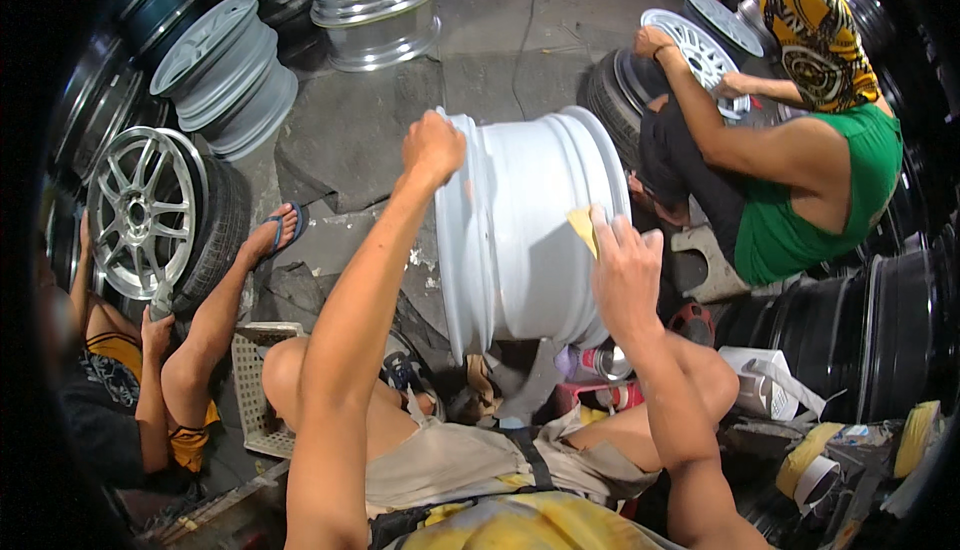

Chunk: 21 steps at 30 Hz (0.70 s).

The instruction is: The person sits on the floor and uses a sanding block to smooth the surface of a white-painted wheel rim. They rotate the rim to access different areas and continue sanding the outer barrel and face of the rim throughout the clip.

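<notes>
A light grey wheel rim (535,230) stands on edge between my knees, its smooth barrel facing up toward me. My left hand (434,150) is closed over the far end of its left flange. Near the right flange, my right hand (628,275) pinches a yellow piece of sandpaper (581,230) at the barrel's surface. Part of the sandpaper is hidden under the fingers.
A co-worker in green (815,170) handles a white wheel (700,55) at right. Another person's hand (157,330) is at a silver spoked wheel (145,212) at left. Stacked rims (370,10) stand behind. Paint cans (610,362) and a plastic crate (260,390) sit near my legs.
</notes>
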Tool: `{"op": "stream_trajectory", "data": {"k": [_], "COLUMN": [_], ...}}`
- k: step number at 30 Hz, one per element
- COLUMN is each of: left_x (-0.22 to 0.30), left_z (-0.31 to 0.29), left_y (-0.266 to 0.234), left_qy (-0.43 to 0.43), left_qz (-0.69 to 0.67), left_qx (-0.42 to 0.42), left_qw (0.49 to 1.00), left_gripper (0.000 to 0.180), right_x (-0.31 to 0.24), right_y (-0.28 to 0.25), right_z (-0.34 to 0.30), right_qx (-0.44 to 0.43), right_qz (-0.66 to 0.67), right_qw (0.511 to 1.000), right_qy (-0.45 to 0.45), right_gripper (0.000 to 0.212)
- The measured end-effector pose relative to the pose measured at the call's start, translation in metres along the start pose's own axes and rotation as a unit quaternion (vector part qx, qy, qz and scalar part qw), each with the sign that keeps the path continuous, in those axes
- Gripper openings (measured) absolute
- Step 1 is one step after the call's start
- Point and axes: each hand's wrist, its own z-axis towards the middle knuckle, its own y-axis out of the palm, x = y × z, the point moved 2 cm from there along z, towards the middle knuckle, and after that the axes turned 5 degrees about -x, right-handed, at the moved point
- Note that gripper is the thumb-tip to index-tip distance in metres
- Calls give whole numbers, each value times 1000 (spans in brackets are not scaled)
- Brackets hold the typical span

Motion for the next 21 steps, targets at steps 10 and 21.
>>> {"op": "stream_trajectory", "data": {"k": [10, 21], "left_x": [-1, 6], "left_z": [6, 2], "left_y": [-4, -5], "left_qy": [-3, 6], "left_qz": [5, 12], "left_qx": [-7, -15], "left_qw": [1000, 1000], "left_gripper": [35, 35], "right_x": [9, 19], "right_y": [1, 2], "right_z": [15, 40], "right_qx": [2, 8], "right_qz": [-2, -38], "right_qw": [1000, 997], "right_qy": [-18, -63], "right_gripper": [38, 37]}}
